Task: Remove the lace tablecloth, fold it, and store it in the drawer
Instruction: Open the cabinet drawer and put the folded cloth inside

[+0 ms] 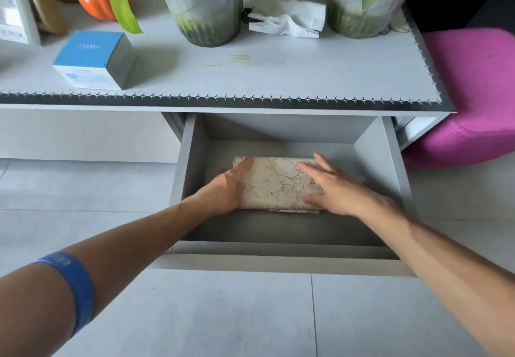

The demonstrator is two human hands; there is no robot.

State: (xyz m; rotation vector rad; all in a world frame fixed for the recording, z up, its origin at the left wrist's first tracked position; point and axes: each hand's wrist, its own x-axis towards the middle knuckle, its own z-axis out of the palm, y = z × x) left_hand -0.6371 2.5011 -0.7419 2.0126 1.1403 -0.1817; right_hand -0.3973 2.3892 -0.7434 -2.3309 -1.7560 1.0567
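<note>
The cream lace tablecloth [274, 182], folded into a thick rectangle, lies on the floor of the pulled-out grey drawer [395, 170]. My left hand [227, 186] holds its left end, thumb laid on top and fingers tucked beneath the edge. My right hand [331, 186] lies flat on the right half, fingers straight and spread, pressing down on the lace.
On the low grey table [278, 75] above the drawer stand a blue-and-white box [94, 59], two potted plants [203, 8] [365, 2], an orange pot [96, 1] and a crumpled white tissue [289, 19]. A purple cushioned seat [473, 92] sits at the right. Pale floor tiles surround the drawer.
</note>
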